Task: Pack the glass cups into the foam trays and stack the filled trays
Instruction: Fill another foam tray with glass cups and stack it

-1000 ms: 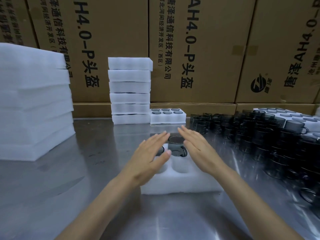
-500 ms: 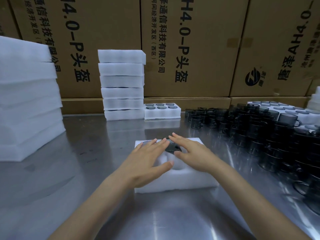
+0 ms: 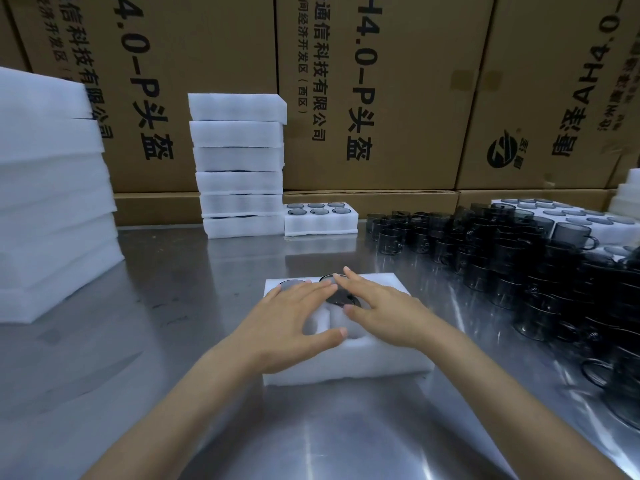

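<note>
A white foam tray (image 3: pixel 391 360) lies on the steel table in front of me. My left hand (image 3: pixel 287 317) lies flat over its left side, fingers straight. My right hand (image 3: pixel 384 310) lies flat over its right side. Between my fingertips a dark glass cup (image 3: pixel 341 298) sits pressed down in a pocket. Another cup (image 3: pixel 289 284) shows in the far left pocket. Two near pockets look unfilled. Many loose dark glass cups (image 3: pixel 502 251) crowd the table to the right.
A stack of foam trays (image 3: pixel 239 164) stands at the back, with a filled tray (image 3: pixel 320 220) beside it. A tall foam pile (image 3: pixel 52 202) is at the left. Cardboard boxes (image 3: pixel 381 91) line the wall. More filled trays (image 3: pixel 571 220) sit at the far right.
The cup between my hands stood above the tray a second ago; it has sunk into its pocket. Both hands have lowered flat onto the tray.
</note>
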Available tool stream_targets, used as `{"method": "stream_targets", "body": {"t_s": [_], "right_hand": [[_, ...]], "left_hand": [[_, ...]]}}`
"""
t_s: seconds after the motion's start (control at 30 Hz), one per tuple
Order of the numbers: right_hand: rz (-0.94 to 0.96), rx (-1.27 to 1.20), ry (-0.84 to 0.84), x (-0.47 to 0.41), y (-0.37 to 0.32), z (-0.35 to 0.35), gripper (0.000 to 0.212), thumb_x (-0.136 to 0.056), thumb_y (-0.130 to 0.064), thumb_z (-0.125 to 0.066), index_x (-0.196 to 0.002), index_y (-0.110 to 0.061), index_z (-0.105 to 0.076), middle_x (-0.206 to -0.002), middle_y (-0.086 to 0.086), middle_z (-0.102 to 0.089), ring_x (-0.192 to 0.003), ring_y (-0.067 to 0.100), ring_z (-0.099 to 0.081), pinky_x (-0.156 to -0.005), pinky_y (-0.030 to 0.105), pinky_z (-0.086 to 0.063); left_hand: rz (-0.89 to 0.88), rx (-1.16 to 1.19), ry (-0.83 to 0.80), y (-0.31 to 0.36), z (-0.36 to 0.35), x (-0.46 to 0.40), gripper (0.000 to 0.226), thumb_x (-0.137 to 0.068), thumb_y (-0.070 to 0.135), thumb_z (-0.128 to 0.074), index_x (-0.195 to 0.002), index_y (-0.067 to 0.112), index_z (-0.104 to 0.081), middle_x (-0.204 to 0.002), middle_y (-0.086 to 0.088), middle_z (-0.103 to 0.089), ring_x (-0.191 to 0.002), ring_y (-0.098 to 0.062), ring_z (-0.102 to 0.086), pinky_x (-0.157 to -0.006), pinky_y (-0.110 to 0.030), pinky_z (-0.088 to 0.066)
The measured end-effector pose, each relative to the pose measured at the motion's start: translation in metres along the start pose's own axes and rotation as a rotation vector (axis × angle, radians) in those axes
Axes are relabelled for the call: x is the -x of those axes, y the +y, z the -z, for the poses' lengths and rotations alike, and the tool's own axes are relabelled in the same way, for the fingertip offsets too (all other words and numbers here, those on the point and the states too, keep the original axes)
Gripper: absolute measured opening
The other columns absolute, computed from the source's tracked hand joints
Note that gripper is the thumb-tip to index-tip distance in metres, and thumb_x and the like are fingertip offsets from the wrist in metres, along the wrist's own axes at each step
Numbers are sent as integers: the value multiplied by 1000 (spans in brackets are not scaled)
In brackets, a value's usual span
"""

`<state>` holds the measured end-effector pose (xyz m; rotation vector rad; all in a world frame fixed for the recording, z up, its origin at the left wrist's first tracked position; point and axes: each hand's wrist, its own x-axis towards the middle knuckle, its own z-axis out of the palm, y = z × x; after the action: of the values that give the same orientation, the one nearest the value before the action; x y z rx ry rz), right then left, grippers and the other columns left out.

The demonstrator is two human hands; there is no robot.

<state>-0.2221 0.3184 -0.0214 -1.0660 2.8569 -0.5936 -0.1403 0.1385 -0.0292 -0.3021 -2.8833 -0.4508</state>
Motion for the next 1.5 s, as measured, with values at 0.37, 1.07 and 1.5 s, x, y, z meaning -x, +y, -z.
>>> {"method": "stream_targets", "body": {"t_s": [0.37, 1.07, 1.5], "right_hand": [[7, -316, 67, -6, 14, 0, 40, -98, -33, -49, -136, -43, -42, -150, -27, -24, -135, 5, -35, -107, 29, -30], [-93, -73, 169, 5, 6, -2, 33, -95, -42, -40, -124, -51, -52, -139, -40, -34, -129, 5, -40, -85, 28, -33], [-108, -75, 289, 6, 5, -5, 44, -93, -24, -34, -123, -48, -56, -133, -30, -49, -120, 14, -48, -78, 28, -35]], "left_hand": [[2, -24, -6, 5, 2, 5, 66, -90, 63, -38, -148, 43, -13, -155, 27, 1, -140, 6, -6, -115, -27, -6], [-13, -37, 34, 4, 0, 5, 74, -78, 70, -28, -144, 38, -32, -148, 27, -28, -135, 8, -18, -109, -16, -4], [-47, -74, 111, 2, -4, 7, 62, -90, 62, -39, -146, 37, -29, -149, 25, -27, -137, 6, -19, -112, -19, -9]]}}
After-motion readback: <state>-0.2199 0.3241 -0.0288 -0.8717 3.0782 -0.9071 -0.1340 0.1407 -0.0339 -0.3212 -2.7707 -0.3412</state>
